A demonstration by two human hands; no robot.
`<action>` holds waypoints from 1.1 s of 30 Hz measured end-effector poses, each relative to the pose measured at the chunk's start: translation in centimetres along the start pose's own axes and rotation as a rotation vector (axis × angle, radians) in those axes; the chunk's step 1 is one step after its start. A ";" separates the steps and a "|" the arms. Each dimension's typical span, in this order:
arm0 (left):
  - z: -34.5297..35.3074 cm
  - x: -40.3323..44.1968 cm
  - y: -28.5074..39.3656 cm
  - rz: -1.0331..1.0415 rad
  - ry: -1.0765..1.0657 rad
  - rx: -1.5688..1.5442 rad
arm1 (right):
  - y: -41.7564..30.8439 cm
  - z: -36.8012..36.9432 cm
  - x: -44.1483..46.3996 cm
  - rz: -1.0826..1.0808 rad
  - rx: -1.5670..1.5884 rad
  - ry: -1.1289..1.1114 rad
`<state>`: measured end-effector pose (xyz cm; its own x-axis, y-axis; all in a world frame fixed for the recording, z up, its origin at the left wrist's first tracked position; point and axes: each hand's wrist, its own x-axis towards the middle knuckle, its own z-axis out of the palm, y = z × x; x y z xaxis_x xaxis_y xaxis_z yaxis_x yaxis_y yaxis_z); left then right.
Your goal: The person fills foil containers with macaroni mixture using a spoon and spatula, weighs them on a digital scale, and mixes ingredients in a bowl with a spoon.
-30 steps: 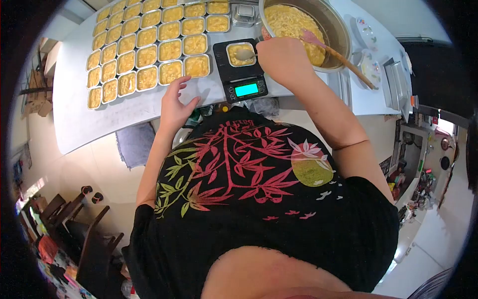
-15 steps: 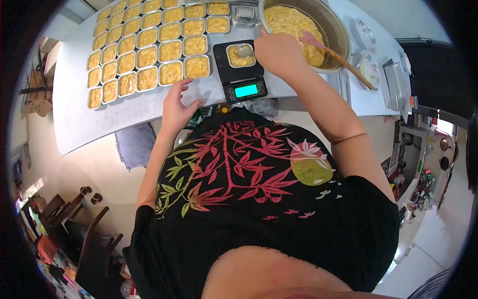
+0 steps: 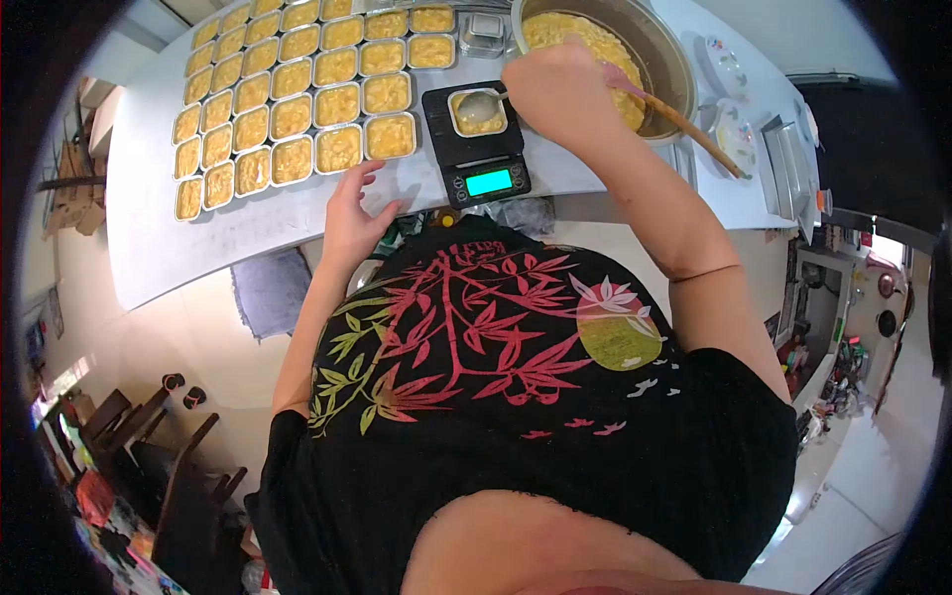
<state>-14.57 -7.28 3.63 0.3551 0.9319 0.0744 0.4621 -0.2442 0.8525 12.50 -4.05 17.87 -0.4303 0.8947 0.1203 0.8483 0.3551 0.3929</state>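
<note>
My right hand [image 3: 557, 91] is closed on a metal spoon [image 3: 479, 107], whose bowl is in a small foil tray [image 3: 477, 126] of yellow mixture. That tray stands on a black kitchen scale [image 3: 458, 154] with a lit display. My left hand [image 3: 357, 210] rests at the table edge, fingers apart and holding nothing, just below a filled foil tray [image 3: 390, 135]. Beyond my right hand is a large metal pot [image 3: 677, 61] with more yellow mixture. A wooden-handled spatula [image 3: 694, 131] leans in it across the rim.
Rows of filled foil trays [image 3: 292, 117] cover the left part of the white table [image 3: 149, 238]. Stacked clear lids [image 3: 483, 35] stand behind the scale. Patterned plates [image 3: 735, 139] lie right of the pot. A grey mat [image 3: 273, 293] is on the floor.
The spoon has shifted within the tray on the scale, its bowl now near the tray's middle. My right hand has moved slightly up and left. My left hand has barely moved.
</note>
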 end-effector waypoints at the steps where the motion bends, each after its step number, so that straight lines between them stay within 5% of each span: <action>1: 0.1 0.0 -0.1 -0.001 -0.004 -0.002 | -0.1 0.5 0.1 -0.025 -0.023 0.025; 8: -0.2 -0.1 -0.1 -0.021 -0.025 -0.002 | 1.5 -0.7 1.1 -0.143 -0.157 0.031; 11: -0.2 -0.1 -0.2 -0.018 -0.046 0.007 | 1.4 -2.5 2.1 -0.193 -0.191 -0.276; 17: -0.3 -0.1 0.1 -0.017 -0.034 0.010 | 1.7 2.0 2.3 -0.470 -0.153 0.101; 23: -0.2 -0.3 -0.3 -0.002 -0.020 0.004 | 1.8 -2.6 3.3 -0.407 -0.228 -0.238; 29: -0.1 0.0 0.2 0.029 0.016 -0.014 | 2.4 2.0 2.6 -0.517 -0.159 0.100; 33: -0.2 0.0 0.2 0.025 0.012 -0.002 | 2.6 0.4 2.1 -0.369 -0.113 -0.037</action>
<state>-14.65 -7.25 3.96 0.3572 0.9284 0.1019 0.4518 -0.2673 0.8511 13.87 -1.12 18.80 -0.6870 0.7222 -0.0802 0.5982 0.6247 0.5019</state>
